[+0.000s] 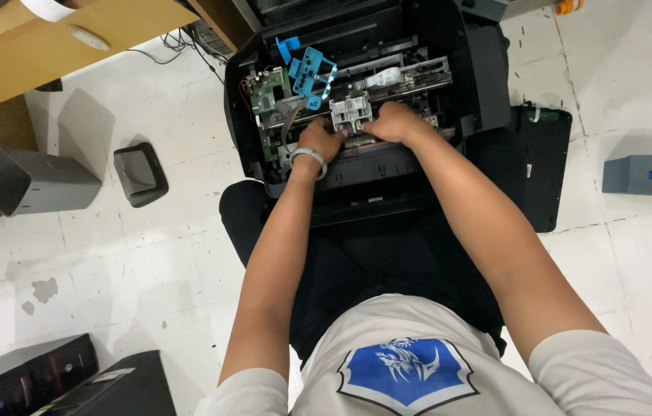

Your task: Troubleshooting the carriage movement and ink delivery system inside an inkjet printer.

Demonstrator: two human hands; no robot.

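- White T-shirt (pixel 426 362) with a blue shield print sits closest to the lens; person is seated, dark trousers below it.
- Opened black inkjet printer (pixel 357 100) rests on the lap and floor, top cover off, internals exposed.
- Left hand (pixel 320 141), grey wristband (pixel 308 158) on the wrist, fingers curled down into the chassis just left of the grey print carriage (pixel 351 113). Can't tell if it actually clamps anything.
- Right hand (pixel 391 123) curled too, touching the carriage's right side, knuckles up. Grip contents hidden under the fingers.
- Carriage sits mid-rail on the metal guide bar (pixel 418 77), between both hands.
- Green circuit board (pixel 266 96) bare at left; loose-looking blue plastic part (pixel 310 73) lies tilted above it.
- Progress, my read: teardown well along, shell off, board uncovered. Carriage, rail and board are still seated in the frame.
- Detached black panel (pixel 543 166) lies flat on the floor right of the printer.
- Around on the white tiled floor (pixel 149 262): small dark tray (pixel 141 173), grey box (pixel 25 181) left, grey-blue box (pixel 650 175) right, black units (pixel 72 381) bottom left.
- Wooden counter (pixel 41 54) top left.
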